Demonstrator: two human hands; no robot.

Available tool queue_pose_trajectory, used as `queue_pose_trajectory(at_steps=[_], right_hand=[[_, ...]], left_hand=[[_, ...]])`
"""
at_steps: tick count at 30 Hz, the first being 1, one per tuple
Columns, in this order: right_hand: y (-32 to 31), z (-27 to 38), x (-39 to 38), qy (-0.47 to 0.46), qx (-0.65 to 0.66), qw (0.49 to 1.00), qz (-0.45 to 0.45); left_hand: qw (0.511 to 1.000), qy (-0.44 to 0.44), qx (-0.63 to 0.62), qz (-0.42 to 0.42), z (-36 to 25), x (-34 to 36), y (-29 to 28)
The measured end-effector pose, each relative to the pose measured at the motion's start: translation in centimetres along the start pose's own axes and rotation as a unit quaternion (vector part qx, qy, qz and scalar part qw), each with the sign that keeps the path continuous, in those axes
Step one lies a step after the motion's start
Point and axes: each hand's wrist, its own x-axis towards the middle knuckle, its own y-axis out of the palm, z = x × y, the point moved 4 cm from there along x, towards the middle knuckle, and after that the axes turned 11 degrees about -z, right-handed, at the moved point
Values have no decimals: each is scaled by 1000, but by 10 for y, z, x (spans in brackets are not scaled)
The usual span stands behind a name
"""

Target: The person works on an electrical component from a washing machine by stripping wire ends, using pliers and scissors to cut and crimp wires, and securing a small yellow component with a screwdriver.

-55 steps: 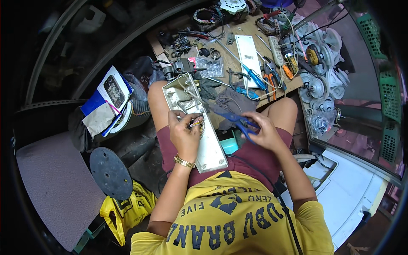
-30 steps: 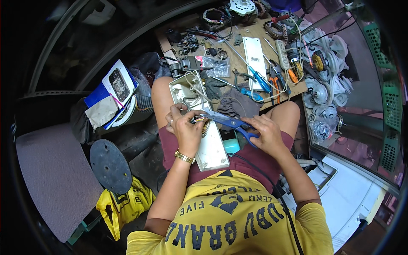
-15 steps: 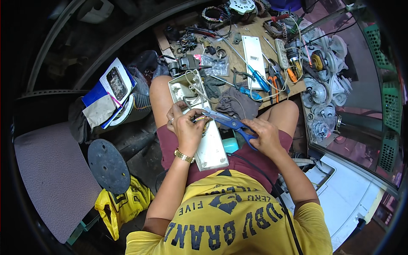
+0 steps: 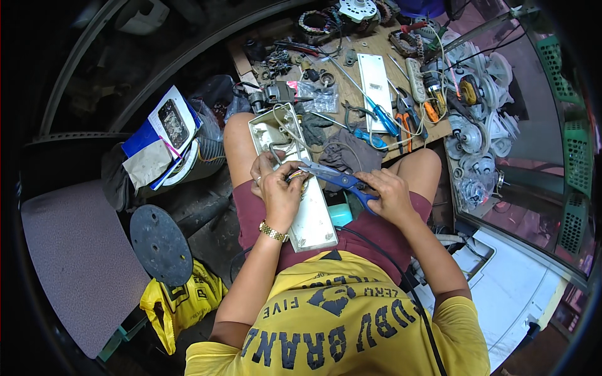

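- A cluttered workshop surrounds a seated person, with a wooden workbench across the upper middle of the frame.
- At the left edge stands a purplish-grey chair; right of it are a dark round disc and a yellow bag, with a blue folder and papers above them.
- Left of the centre, the left hand has its thumb and fingers pinched together on a few thin coloured wires.
- In the middle, a long white case lies across the lap, its hollow side facing up. It is already uncovered, and a pale cable runs from its upper part.
- The blue scissors slant over the case, tips right at the left fingertips; whether the blades touch a wire cannot be told.
- Right of the centre, the right hand is closed around the scissors' handles.
- Judging by this, the wires are drawn up and the blades are in place, but the trimming or stripping looks unfinished; no joined or covered wire end can be made out.
- Beyond, on the bench, lie a grey cloth, a white panel, blue screwdrivers and pliers, all apart from both hands.
- Farther right are a heap of whitish plastic parts and green baskets.
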Motion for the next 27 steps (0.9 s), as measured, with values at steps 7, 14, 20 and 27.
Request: queue_pose_trajectory(at_steps=[7, 14, 20, 27], right_hand=[[17, -9, -11, -4, 102, 994, -42], [57, -12, -41, 211, 347, 913, 44], [75, -8, -51, 296, 521, 796, 91], [72, -4, -48, 371, 557, 729, 141]], left_hand=[[994, 89, 35, -46, -14, 3, -5], [1000, -3, 15, 9, -18, 8, -6], [999, -14, -49, 5, -26, 12, -6], [1000, 16, -13, -9, -20, 11, -4]])
